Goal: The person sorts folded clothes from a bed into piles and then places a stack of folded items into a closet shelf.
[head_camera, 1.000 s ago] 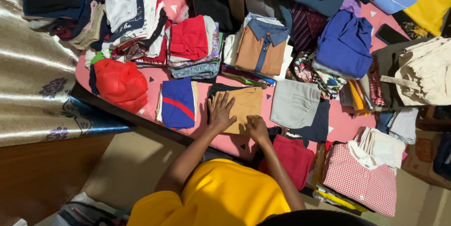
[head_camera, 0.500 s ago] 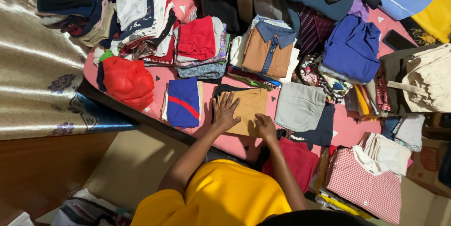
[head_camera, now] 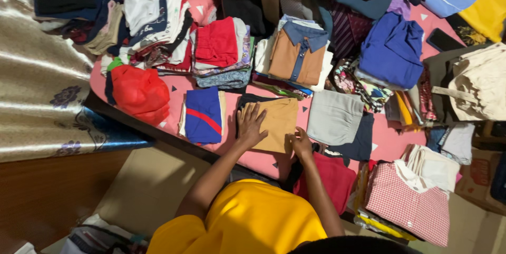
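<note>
Head view: folded tan garment (head_camera: 276,122) at frame centre, on the pink sheet (head_camera: 387,140).
Left hand (head_camera: 249,125): spread flat, pressing the garment.
Right hand (head_camera: 301,141): fingers curled, pinching its lower-right corner.
Risk: an uneven tug could likely undo the fold or nudge the grey stack (head_camera: 333,116) just beside it.

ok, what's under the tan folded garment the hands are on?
A dark garment shows past the top-left edge of the tan folded garment, both on the pink sheet. Left hand lies flat on top; right hand is at its corner. How far the dark piece runs underneath is hidden.
</note>
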